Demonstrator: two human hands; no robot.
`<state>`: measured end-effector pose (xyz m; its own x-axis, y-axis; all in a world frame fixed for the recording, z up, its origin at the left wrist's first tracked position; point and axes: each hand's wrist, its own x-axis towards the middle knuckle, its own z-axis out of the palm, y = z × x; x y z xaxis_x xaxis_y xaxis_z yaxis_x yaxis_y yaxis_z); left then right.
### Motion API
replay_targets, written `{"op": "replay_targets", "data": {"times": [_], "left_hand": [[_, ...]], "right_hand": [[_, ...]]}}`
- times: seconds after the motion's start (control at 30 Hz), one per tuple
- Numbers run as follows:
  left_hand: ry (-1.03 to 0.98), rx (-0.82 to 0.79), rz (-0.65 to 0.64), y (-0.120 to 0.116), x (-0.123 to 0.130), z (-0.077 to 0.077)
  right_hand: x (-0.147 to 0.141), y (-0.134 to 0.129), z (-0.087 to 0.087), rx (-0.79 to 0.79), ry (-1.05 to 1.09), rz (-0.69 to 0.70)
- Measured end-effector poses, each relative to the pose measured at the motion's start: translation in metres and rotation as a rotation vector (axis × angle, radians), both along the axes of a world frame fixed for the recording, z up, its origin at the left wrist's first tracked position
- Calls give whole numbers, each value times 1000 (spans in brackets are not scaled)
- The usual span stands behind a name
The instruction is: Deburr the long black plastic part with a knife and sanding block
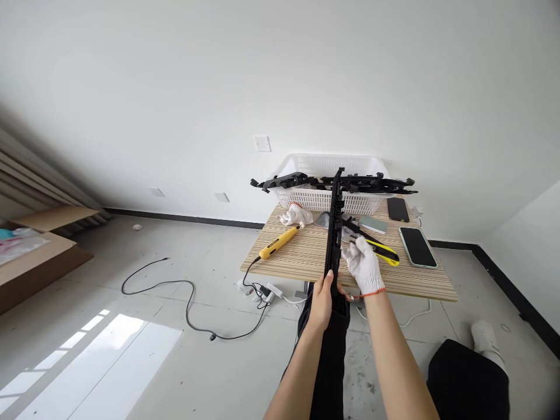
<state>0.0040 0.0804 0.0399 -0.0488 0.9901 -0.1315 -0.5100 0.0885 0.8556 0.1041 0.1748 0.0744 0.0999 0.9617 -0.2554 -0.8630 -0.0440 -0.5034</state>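
Observation:
My left hand [321,302] is bare and closed around the lower end of a long, narrow black plastic trim piece [335,224] with clips along its side. The piece points away from me, above the table. Just right of it is my right hand [364,267], in a white knit glove with an orange cuff. Its fingers are curled close to the piece's edge; whatever they pinch is hidden. A yellow and black utility knife [385,252] shows directly beyond these fingers, and I cannot tell whether they grip it or it lies on the table.
A white basket [306,199] with black plastic parts [376,184] stands at the back of the wood-grain table [301,256]. Around it lie a glove [296,214], a yellow corded tool [279,244] and two phones, one black [397,210], one pale-edged [418,247]. A cable [190,303] crosses the floor.

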Motion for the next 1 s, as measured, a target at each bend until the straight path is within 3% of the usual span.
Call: {"op": "replay_targets", "data": {"times": [1.0], "left_hand": [[-4,-8,-2,-1,2,3]], "right_hand": [[1,0,3,36,-30,-18]]}}
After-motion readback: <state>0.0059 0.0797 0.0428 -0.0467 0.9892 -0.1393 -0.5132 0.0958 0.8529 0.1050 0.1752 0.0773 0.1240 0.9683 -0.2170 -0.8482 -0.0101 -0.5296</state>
